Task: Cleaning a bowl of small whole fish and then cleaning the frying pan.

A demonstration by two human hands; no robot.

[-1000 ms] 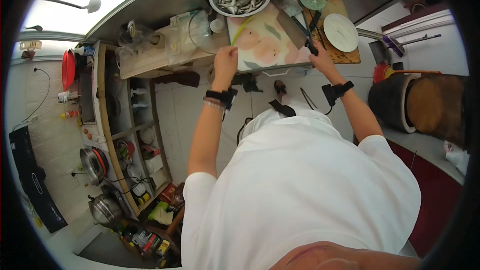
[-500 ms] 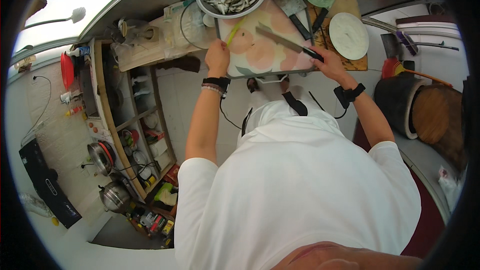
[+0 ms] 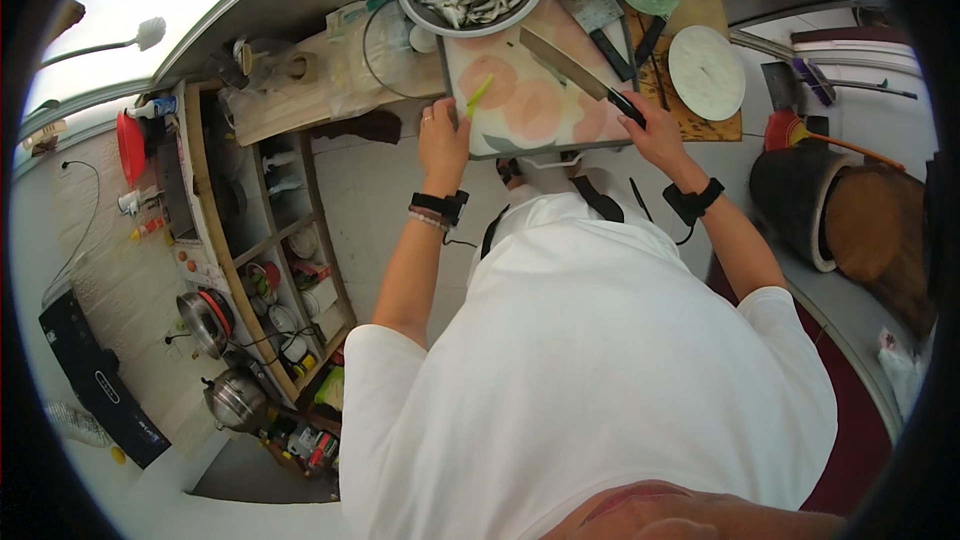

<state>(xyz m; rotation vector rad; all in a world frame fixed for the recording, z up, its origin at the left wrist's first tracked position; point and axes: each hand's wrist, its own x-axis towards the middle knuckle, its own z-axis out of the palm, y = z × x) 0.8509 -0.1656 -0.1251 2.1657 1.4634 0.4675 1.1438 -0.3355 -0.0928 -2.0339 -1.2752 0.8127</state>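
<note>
Slim green piece (image 3: pixel 481 92) at upper centre of frame, lower end was pinched between fingertips of left hand (image 3: pixel 443 145), rest projected over cutting board (image 3: pixel 535 118), fingers of right hand (image 3: pixel 660 138) were clamped round knife (image 3: pixel 562 63) handle.

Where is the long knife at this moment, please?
In the head view, at the upper middle, the long knife is in the right hand, its blade over the patterned board, just left of the cleaver.

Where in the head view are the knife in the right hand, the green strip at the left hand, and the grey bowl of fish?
Knife (image 3: pixel 568 65): head view, on its blade.
Green strip (image 3: pixel 481 92): head view, mid-length.
Grey bowl (image 3: pixel 475 32): head view, on its near rim.
</note>
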